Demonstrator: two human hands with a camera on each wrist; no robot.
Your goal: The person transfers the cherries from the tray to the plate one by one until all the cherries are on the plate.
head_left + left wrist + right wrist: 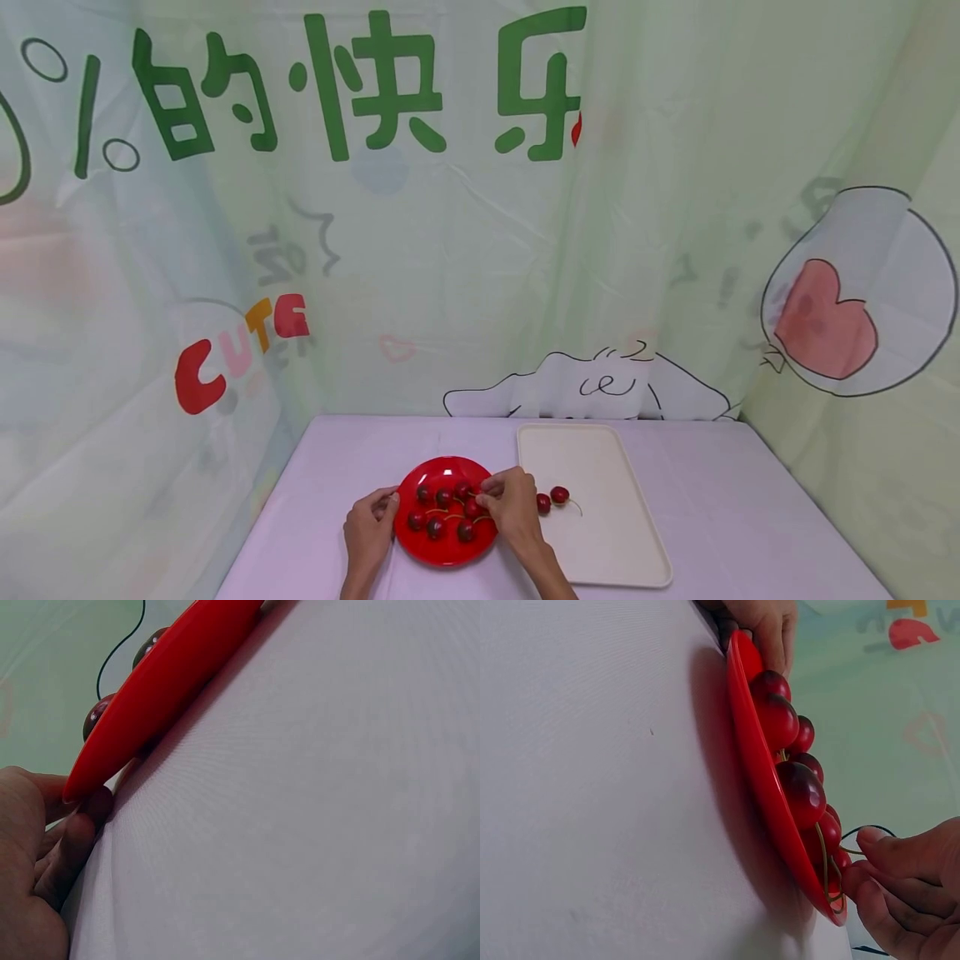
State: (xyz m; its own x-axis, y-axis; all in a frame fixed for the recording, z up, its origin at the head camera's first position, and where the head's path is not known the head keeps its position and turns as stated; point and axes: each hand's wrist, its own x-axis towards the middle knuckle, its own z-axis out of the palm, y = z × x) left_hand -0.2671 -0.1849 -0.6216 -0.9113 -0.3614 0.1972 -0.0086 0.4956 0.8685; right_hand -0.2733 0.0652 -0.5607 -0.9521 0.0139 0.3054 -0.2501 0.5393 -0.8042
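A round red plate (444, 552) carries several dark red cherries (436, 527) with thin green stems. My left hand (367, 529) grips its left rim, fingers above and below the edge in the left wrist view. Over the right side of the plate is my right hand (517, 510). Its thumb and forefinger pinch the stem of a cherry (842, 859) at the plate's edge, seen in the right wrist view. That cherry sits close against the others, partly hidden by the fingertips.
To the right lies a cream rectangular tray (600, 454), with two cherries (560, 495) near its left side, close to my right wrist. A pale lilac cloth (720, 517) covers the table. Printed curtains (450, 275) hang behind and at both sides.
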